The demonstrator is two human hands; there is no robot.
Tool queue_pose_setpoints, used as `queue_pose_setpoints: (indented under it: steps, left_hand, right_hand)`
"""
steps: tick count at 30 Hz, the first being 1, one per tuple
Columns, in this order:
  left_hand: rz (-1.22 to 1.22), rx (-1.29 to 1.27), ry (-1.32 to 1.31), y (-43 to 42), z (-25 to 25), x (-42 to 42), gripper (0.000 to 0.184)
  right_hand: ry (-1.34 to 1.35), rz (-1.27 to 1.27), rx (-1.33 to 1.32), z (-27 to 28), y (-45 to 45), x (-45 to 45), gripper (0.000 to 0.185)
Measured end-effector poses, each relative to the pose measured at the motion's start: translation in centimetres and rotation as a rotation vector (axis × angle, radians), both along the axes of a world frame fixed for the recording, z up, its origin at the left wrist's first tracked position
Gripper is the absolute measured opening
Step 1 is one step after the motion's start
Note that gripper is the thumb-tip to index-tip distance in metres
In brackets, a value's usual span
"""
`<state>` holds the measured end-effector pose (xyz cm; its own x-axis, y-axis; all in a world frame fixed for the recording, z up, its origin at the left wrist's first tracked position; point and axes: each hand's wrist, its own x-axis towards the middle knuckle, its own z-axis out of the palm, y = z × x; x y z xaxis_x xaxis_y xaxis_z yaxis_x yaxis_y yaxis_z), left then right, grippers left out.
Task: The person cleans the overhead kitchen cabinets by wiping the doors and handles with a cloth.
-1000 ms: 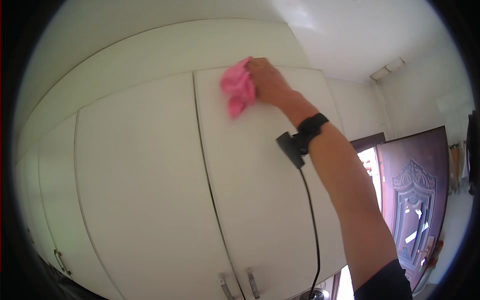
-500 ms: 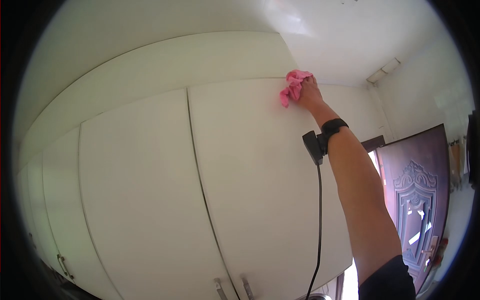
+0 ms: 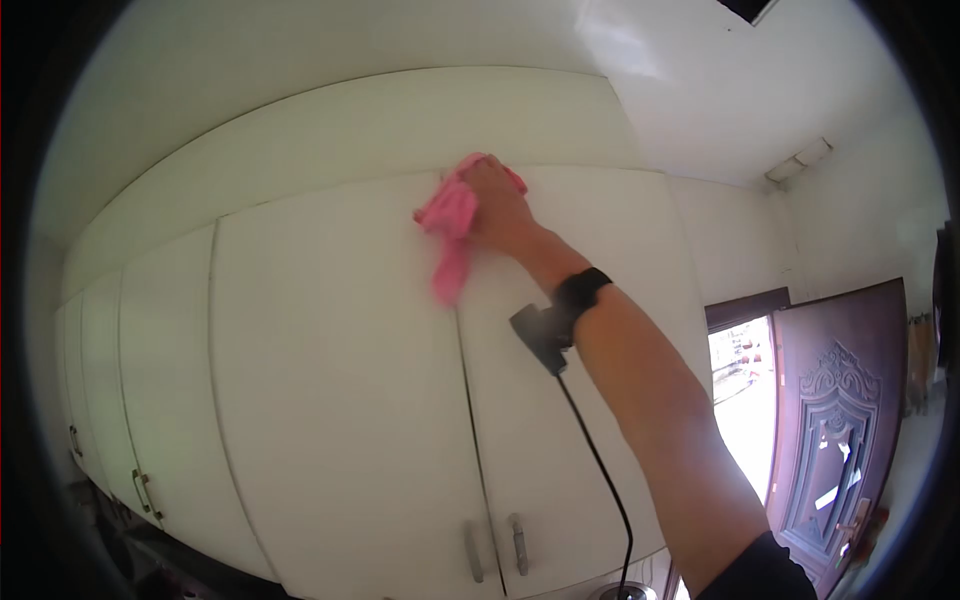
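Note:
My right hand (image 3: 497, 208) presses a crumpled pink cloth (image 3: 452, 212) against the upper part of the white cabinet doors, over the gap between two of them. One end of the cloth hangs down, slightly blurred. The left door (image 3: 330, 380) and the right door (image 3: 570, 440) are both closed. Around my right wrist is a black strap with a small device (image 3: 545, 335), from which a black cable runs down. My left hand is out of view.
Metal handles (image 3: 519, 545) sit low on the doors. More cabinets (image 3: 165, 370) run off to the left, above a dark area. At the right a carved dark door (image 3: 835, 430) stands open beside a bright doorway. A round object shows at the bottom edge.
My right hand went to the cabinet's upper right corner with the cloth, then came back left to the gap between the doors. The view has also shifted a little.

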<state>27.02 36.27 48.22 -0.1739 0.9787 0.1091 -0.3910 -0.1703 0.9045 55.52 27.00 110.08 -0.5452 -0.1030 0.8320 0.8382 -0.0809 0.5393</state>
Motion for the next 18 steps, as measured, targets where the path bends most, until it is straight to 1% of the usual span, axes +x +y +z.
queue_pose_setpoints:
  steps: [1,2,4,7,8,10,11,14,17,18]
  left_hand:
    - [0.01,0.001,0.03,0.3,-0.2,0.0,0.04]
    - [0.038,-0.018,0.008,-0.3,0.6,0.4,0.04]
    - [0.02,-0.069,-0.01,-0.2,1.1,0.8,0.04]
    - [0.004,-0.087,0.003,0.7,1.4,0.6,0.039]
    - [-0.001,-0.086,0.014,0.7,1.3,0.5,0.039]
    - [-0.017,-0.107,-0.002,-0.3,2.5,0.3,0.04]
    - [-0.03,-0.117,-0.01,-0.5,2.9,0.5,0.04]
    - [-0.039,-0.111,0.013,-0.7,2.7,0.2,0.042]
    - [-0.044,-0.096,0.044,0.1,2.1,0.1,0.042]
    - [-0.049,-0.088,0.061,0.7,1.9,-0.1,0.041]
  right_hand:
    - [-0.023,0.146,-0.017,-0.6,0.0,0.0,0.046]
    - [-0.046,0.292,-0.035,-1.4,0.3,0.2,0.042]
    - [-0.174,0.311,-0.001,-2.4,1.1,1.8,0.036]
    - [0.05,0.984,-0.794,-5.8,-0.9,3.8,0.031]
    - [0.122,0.974,-0.764,-7.2,-0.9,5.0,0.031]
    - [0.161,0.816,-0.667,-9.3,-1.7,7.1,0.028]
    - [0.122,0.667,-0.601,-9.9,-2.6,7.6,0.025]
    - [0.515,1.772,-1.106,-12.3,-3.7,8.2,0.027]
    - [0.479,1.949,-1.201,-14.2,-5.3,9.1,0.025]
    - [0.52,1.927,-1.158,-14.7,-5.5,9.1,0.029]
